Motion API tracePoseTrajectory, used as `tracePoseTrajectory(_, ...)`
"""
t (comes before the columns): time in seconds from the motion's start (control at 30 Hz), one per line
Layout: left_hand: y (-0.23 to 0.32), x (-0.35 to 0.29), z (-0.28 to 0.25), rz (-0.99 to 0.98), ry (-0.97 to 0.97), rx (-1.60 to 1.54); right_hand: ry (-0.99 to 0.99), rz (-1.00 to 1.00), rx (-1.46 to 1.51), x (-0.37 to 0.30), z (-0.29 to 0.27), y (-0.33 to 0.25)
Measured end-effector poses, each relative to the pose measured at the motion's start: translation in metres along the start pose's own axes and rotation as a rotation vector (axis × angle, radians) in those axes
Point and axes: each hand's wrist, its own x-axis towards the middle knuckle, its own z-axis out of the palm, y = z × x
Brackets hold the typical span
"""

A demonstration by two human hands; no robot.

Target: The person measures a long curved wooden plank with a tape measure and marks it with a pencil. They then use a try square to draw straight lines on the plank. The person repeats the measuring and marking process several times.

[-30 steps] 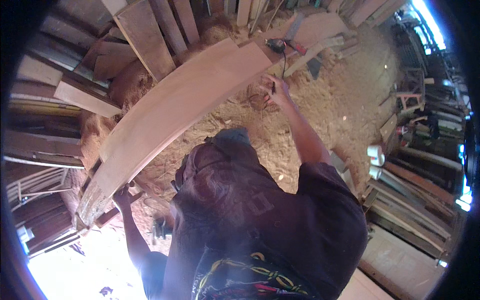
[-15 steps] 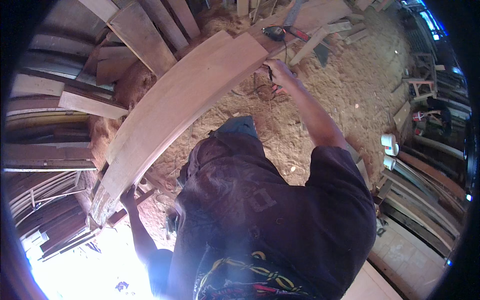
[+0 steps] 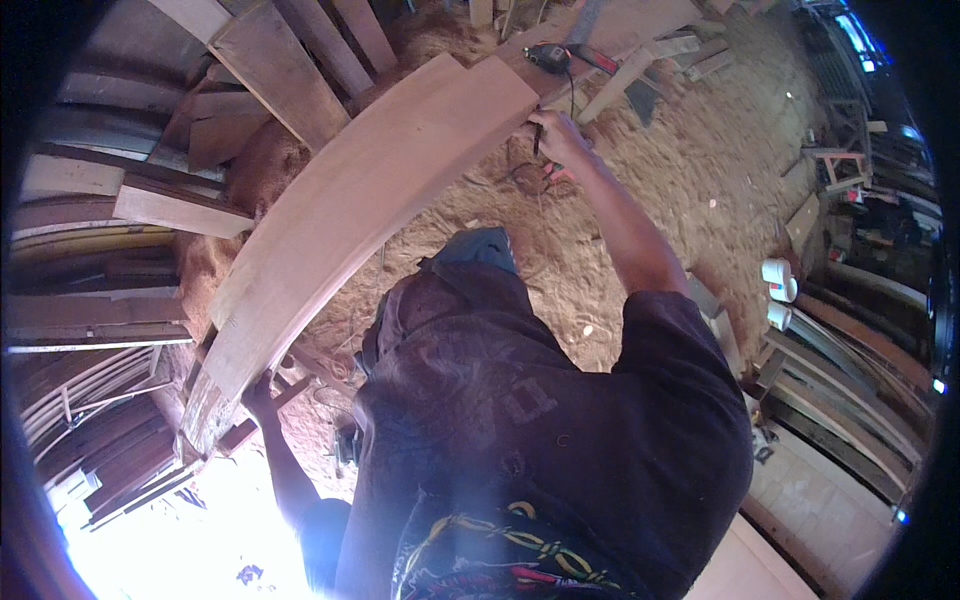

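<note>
Your right hand [image 3: 556, 136] is at the far end of the broad, pale reddish plank [image 3: 360, 210], fingers curled in with a slim, dark pencil-like stick [image 3: 538, 138] between them. Your left hand [image 3: 259, 397] is at the plank's edge near its other end, fingers partly hidden; in that shadow and glare, you cannot tell how far it is closed. The plank runs diagonally in front of you, its left end over a rougher timber [image 3: 205, 415].

Writing shows mostly on your dark shirt [image 3: 600, 450]: a faded pale block print on the upper part, then small lettering beside a yellow chain-like motif with red beneath. The white buckets [image 3: 777, 278] to your right carry a small red mark, too small to read.

Past the plank's far end lies a dark power tool [image 3: 548, 58]; a red-handled tool [image 3: 556, 174] lies on the sawdust-covered ground [image 3: 690, 180], just below your right hand.
</note>
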Motion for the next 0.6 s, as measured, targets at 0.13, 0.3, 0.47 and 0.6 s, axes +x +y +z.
tracePoseTrajectory(0.13, 0.006, -0.004, 0.001, 0.037, 0.013, -0.014, 0.005, 0.078, 0.030, -0.002, 0.005, 0.004)
tracePoseTrajectory(0.3, 0.007, 0.001, 0.000, -0.085, -0.065, -0.011, 0.061, 0.065, -0.109, -0.006, 0.012, 0.006)
tracePoseTrajectory(0.47, 0.003, -0.003, -0.024, -0.346, -0.093, -0.526, -0.074, 0.159, -0.016, 0.001, -0.007, -0.005)
tracePoseTrajectory(0.6, 0.009, -0.013, -0.045, -0.328, 0.006, -0.611, -0.043, 0.275, 0.208, -0.004, -0.015, -0.013)
